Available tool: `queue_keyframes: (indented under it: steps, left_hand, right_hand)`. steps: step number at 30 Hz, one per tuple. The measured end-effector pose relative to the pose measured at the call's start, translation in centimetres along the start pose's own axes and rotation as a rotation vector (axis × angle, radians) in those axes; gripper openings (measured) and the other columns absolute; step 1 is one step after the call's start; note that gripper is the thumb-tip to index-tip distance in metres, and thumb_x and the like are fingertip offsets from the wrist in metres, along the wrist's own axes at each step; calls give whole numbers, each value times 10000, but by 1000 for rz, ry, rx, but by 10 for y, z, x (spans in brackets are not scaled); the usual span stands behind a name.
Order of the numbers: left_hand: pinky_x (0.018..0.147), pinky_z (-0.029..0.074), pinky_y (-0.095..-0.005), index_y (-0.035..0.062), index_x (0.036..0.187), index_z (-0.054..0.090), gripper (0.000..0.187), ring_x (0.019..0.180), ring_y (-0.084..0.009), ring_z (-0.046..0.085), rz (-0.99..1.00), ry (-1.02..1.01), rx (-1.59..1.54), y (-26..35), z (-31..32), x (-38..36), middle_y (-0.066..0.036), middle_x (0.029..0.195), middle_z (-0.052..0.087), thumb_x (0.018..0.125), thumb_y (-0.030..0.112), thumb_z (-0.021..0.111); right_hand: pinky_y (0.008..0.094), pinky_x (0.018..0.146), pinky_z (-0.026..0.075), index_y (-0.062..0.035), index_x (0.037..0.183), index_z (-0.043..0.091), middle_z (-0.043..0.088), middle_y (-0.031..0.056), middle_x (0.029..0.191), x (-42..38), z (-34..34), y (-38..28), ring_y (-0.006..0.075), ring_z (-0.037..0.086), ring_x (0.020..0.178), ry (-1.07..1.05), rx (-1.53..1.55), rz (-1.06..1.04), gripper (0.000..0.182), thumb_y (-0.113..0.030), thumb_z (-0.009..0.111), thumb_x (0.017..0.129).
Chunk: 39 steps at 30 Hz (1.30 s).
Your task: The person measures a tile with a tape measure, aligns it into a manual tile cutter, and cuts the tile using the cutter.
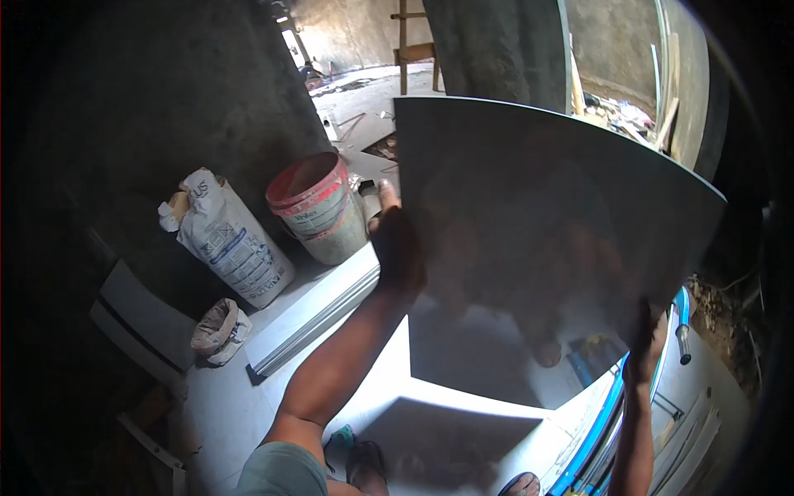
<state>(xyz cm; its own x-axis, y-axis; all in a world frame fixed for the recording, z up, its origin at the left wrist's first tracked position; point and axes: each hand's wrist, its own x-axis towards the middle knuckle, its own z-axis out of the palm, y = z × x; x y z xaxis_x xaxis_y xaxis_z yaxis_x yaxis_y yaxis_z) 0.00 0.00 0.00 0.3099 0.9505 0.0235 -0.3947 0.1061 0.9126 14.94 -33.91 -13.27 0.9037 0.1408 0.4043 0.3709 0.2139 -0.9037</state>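
The dark panel [538,215] is between the left hand [400,248], clamped on one edge, and the right hand [648,335], clamped on the opposite edge; left of the left hand, a bucket [322,219] and a bag [236,248]

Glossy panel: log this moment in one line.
panel held above floor | left hand at left edge | right hand at right edge | bucket beside sack

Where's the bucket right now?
In the head view, the bucket stands left of centre by the dark wall, between the printed sack and the left hand.
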Motion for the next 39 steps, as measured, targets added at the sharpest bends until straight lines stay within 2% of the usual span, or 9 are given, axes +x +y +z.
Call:
queue_keyframes:
  steps: [3,11,14,19,31,32,35,37,39]
  left_hand:
    - [1010,465,-331,28,1386,524,542,1156,-214,590,-144,-186,-167,-42,-20,1,-96,1294,603,1062,460,483]
    - [1093,423,-480,-44,1402,472,686,1299,-289,521,-395,32,90,-98,-61,40,-178,1400,531,1075,545,345]
    - [1068,470,-517,11,1424,472,642,1275,-328,561,-384,-17,47,-153,-103,80,-187,1407,541,1078,532,327]
    - [1033,496,-565,22,1432,472,630,1258,-349,587,-521,-58,-38,-171,-114,79,-184,1408,552,1076,505,283]
    - [1086,470,-499,33,1508,401,683,1306,-334,559,-607,-55,-16,-266,-154,115,-141,1475,515,1066,542,290]
    - [1100,455,-487,36,1498,423,686,1315,-331,552,-628,-30,-22,-271,-156,114,-152,1479,514,1061,549,294]
    - [1108,445,-489,37,1488,446,694,1316,-339,552,-680,117,79,-322,-191,125,-164,1469,524,1056,560,302]
    - [1112,436,-503,36,1492,444,707,1318,-348,550,-689,101,61,-343,-206,125,-172,1468,528,1051,572,311]
    - [1115,429,-512,37,1498,438,720,1321,-354,546,-730,81,40,-357,-216,116,-175,1468,530,1046,585,325]
  right_hand:
    - [311,1004,447,57,1333,566,659,96,1241,17,-5,-11,165,606,1115,-113,-133,-5,485,-300,658,1018]
    - [252,806,483,12,1153,672,685,34,995,49,41,59,87,605,897,-239,-203,315,347,-292,705,990]
    - [272,801,486,25,1151,671,682,35,981,51,59,93,93,591,878,-302,-225,353,361,-295,708,987]
    - [288,819,488,43,1143,671,695,52,989,60,73,138,108,593,885,-389,-277,425,422,-343,711,980]
    - [350,845,525,87,1204,674,730,166,1077,72,94,217,210,666,921,-454,-500,659,653,-487,754,903]
    - [364,855,528,117,1229,646,725,206,1079,73,88,240,237,670,925,-462,-477,661,784,-542,800,834]
    - [357,806,528,140,1214,629,712,201,1019,60,92,264,237,665,885,-300,-662,600,873,-573,845,759]
    - [331,714,504,123,1138,643,667,142,919,58,90,280,197,631,841,-366,-644,638,800,-542,857,750]
    - [345,772,514,129,1182,634,689,177,988,45,86,304,224,646,913,-365,-533,607,792,-521,840,780]
